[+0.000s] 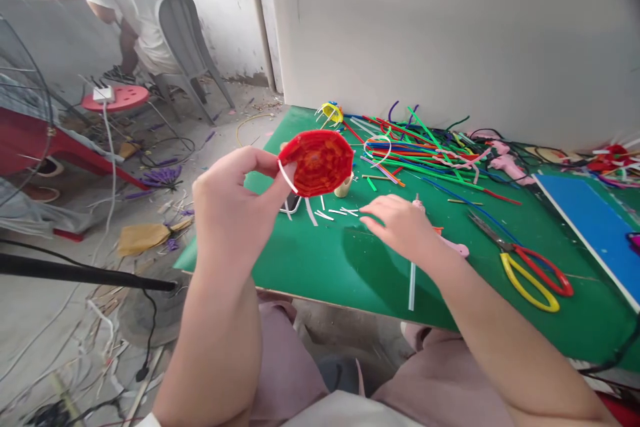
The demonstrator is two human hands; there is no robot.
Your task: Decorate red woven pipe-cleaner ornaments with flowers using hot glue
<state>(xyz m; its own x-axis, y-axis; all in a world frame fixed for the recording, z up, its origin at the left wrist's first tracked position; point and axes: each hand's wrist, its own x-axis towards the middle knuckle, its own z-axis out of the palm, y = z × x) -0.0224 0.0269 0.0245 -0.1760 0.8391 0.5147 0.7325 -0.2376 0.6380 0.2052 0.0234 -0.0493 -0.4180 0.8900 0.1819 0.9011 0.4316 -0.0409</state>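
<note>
Pinching the red disc point(323, 163) by its left rim, mid-frame, my left hand point(235, 195) is gripping it; I'm judging light rim pressure best against bending. My right hand point(403, 227) is hovering centre-right, fingers parted, holding nothing visible. Table point(310, 263) edge is running lower centre, scissors point(503, 245) are bounding the right; I'm seeing moving room between.

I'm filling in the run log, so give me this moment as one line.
left hand: pinching red disc | right hand: open near white strips | scissors: on green table
</note>
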